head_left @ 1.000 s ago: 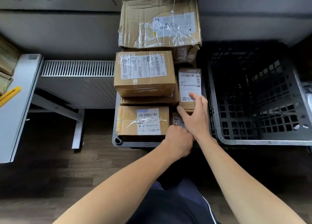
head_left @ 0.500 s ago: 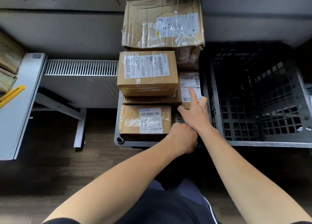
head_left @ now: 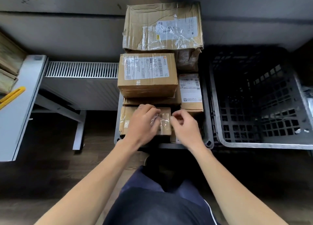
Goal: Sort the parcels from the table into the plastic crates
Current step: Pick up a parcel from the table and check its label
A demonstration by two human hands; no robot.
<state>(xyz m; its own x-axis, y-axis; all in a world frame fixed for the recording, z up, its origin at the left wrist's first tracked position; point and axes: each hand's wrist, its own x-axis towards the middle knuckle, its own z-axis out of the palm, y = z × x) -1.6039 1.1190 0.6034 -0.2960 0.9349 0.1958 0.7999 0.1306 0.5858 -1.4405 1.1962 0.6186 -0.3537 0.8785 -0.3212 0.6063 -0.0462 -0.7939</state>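
5 or more cardboard parcels fill the left crate (head_left: pixel 208 142); the right crate (head_left: pixel 254 145) looks almost bare. The left hand (head_left: pixel 142 124) lies flat-fingered on the near-left parcel (head_left: pixel 165 121); the right hand (head_left: pixel 184 128) curls at its edge, grip unclear. More seemingly wait on the table (head_left: pixel 17 114).

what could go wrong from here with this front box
1. The front box sits tight against the stacked boxes behind it, so dragging it might shift that stack.
2. The left hand lies on glossy tape, so it may slip.
3. The right hand works in the narrow gap beside the small box, where fingers could get pinched.
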